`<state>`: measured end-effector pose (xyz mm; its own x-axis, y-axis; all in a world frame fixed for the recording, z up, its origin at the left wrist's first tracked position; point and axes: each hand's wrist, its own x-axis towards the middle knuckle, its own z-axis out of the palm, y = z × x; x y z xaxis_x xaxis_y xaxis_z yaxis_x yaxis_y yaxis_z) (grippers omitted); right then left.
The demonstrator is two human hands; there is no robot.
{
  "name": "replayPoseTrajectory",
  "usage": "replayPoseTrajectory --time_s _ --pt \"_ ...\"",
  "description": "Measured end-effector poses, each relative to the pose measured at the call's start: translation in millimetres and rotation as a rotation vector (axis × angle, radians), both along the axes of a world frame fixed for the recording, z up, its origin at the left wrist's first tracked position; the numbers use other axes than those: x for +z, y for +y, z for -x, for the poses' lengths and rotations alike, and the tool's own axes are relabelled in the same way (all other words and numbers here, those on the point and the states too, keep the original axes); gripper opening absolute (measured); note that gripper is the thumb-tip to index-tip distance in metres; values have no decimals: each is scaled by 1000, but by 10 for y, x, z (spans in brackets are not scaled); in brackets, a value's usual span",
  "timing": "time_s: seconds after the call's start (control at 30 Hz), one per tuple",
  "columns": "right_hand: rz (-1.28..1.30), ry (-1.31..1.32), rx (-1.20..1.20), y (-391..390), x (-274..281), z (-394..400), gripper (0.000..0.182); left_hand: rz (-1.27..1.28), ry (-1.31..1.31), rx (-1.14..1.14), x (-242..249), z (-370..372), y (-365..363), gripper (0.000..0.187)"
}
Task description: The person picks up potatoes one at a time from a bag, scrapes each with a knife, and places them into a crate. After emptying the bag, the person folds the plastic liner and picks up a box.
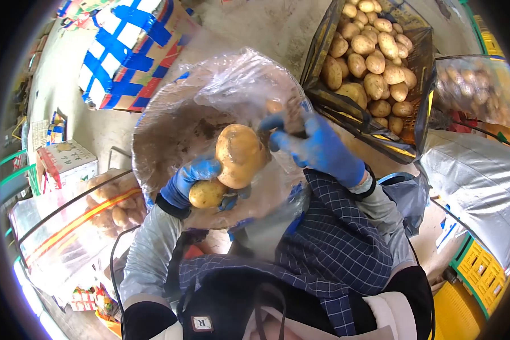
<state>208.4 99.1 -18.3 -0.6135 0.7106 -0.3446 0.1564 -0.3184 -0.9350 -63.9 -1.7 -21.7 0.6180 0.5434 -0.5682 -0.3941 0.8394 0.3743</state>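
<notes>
My left hand [195, 175], in a blue glove, is closed around potatoes: a large pale-yellow potato [238, 154] stands up from the grip, and a smaller potato [207, 194] lies lower, against the palm. To the right, my right hand [323, 144], also blue-gloved, is closed on a brownish-grey, rag-like object [294, 116]. It is smeared by motion, so its exact kind cannot be made out. Both hands are over a wide round container lined with clear plastic [170, 102], with dirt on its inside. The right hand's object is apart from the large potato.
A crate lined with black plastic [314, 73] holds many potatoes at the upper right. A blue-taped box [124, 54] stands at the upper left. Bagged potatoes [116, 209] sit at the left, with another potato bag [476, 85] at the right. Yellow crates [484, 272] are at the lower right.
</notes>
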Motion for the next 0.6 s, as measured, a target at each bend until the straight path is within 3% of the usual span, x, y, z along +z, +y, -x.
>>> replayPoseTrajectory --time_s 0.03,0.13,0.2,0.3,0.4,0.47,0.5,0.6 --pt "-203 0 8 -123 -192 62 36 -38 27 11 171 -48 -23 84" --pt "-772 -195 115 -238 180 77 35 -192 208 27 688 -179 -121 84" --pt "-980 -267 138 -325 378 34 30 -297 394 41 1014 -272 -238 85" --pt "-1241 -510 492 -483 806 17 22 -400 375 128 1227 -238 -470 77" --pt "-1363 -387 565 -696 958 -21 24 -567 446 160 1474 -259 -648 77" --pt "-1335 -412 383 -680 1150 26 32 -583 489 176 1509 -239 -794 86" --pt "-1159 -360 355 -698 1266 38 36 -542 456 209 1541 -224 -871 81" --pt "-451 -169 333 -830 1866 41 45 -917 745 368 1633 -432 -1043 72"
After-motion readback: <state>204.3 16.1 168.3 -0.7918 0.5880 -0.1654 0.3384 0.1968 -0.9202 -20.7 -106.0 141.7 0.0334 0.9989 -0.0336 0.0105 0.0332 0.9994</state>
